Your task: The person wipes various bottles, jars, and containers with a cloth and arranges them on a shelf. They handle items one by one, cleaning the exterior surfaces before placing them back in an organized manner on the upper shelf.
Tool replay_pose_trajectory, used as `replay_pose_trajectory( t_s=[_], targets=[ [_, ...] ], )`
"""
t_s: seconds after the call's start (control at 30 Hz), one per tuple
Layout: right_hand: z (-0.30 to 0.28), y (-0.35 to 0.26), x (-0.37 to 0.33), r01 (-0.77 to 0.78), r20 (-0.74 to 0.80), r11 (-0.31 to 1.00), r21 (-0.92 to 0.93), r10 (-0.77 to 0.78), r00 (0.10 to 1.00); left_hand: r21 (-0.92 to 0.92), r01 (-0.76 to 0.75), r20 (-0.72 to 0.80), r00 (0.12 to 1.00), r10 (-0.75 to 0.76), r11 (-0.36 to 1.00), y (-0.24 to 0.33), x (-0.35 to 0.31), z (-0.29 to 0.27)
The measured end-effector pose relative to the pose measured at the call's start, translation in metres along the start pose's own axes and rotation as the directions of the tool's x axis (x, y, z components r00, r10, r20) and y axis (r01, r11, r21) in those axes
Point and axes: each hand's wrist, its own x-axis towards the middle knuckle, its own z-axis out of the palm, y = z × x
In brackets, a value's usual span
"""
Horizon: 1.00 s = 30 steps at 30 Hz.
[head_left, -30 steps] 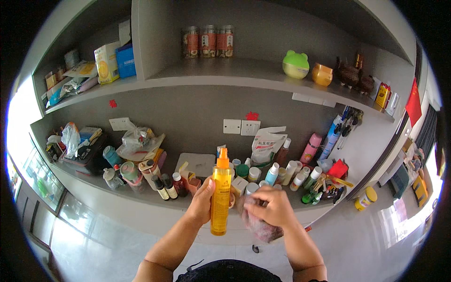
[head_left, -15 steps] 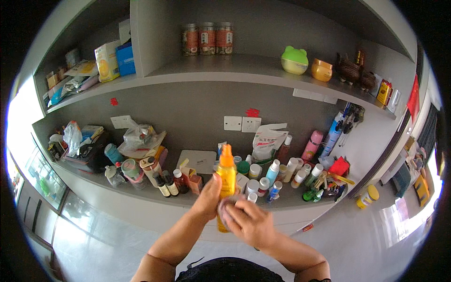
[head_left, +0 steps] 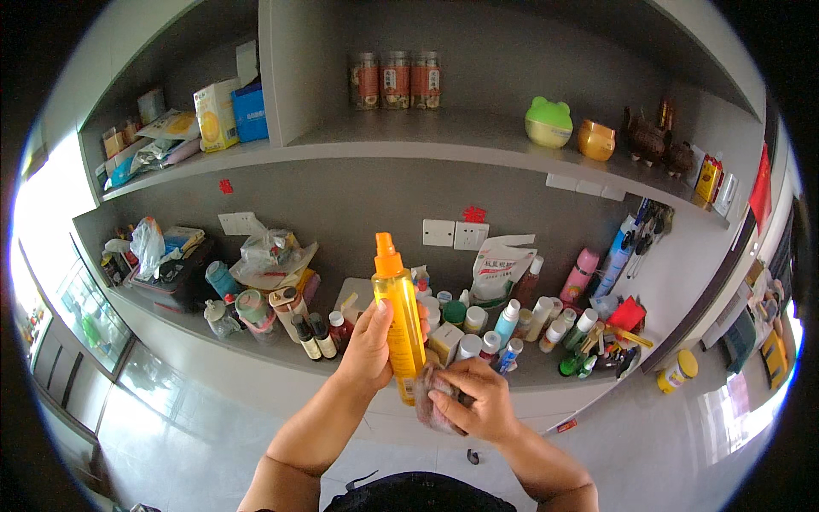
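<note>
My left hand [head_left: 372,350] is closed around a tall yellow spray bottle [head_left: 403,328] with an orange cap, held in front of the lower shelf. The bottle tilts a little, its top leaning left. Bunched in my right hand [head_left: 482,397] is a greyish-pink cloth [head_left: 433,401], which lies against the lower right side of the bottle. Behind the bottle, a small cream box [head_left: 445,341] and several white-capped bottles and jars stand on the lower shelf, among them a light blue bottle [head_left: 507,321].
The lower shelf [head_left: 546,375] also carries dark bottles [head_left: 304,337], a pink flask [head_left: 580,271] and a white pouch [head_left: 502,269]. Above hangs an upper shelf [head_left: 409,152] with three jars [head_left: 395,81] and a green-lidded tub [head_left: 548,124]. A yellow tub [head_left: 676,372] stands on the floor.
The bottle has turned and leans more to the left, its cap higher. My right hand with the cloth has moved right and now touches the bottle's lower side.
</note>
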Motion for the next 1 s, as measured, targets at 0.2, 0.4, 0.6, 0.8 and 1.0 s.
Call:
replay_pose_trajectory(
  t_s=[0.2,0.4,0.6,0.8,1.0],
  targets=[
    [-0.036,-0.003,0.010,-0.160,0.294,0.972,-0.174,0.206,0.933,0.000,-0.032,-0.024,0.999,0.032,1.000,0.006,-0.002,-0.003],
    [-0.035,-0.023,0.057,-0.065,0.247,0.976,-0.210,0.118,0.962,0.103,-0.074,0.086,0.994,0.065,0.992,0.008,-0.004,0.017],
    [-0.043,-0.036,0.093,-0.133,0.339,0.947,-0.291,0.232,0.912,0.231,-0.020,0.192,0.981,-0.026,0.973,0.044,0.005,0.047],
    [-0.099,-0.078,0.188,-0.147,0.407,0.981,-0.128,0.187,0.894,0.734,-0.276,0.318,0.947,0.045,0.620,0.136,0.037,0.106],
    [-0.132,-0.114,0.264,-0.459,0.410,0.883,0.100,0.384,0.827,0.693,-0.141,0.312,0.943,-0.118,0.707,0.199,0.096,0.138]
  ],
)
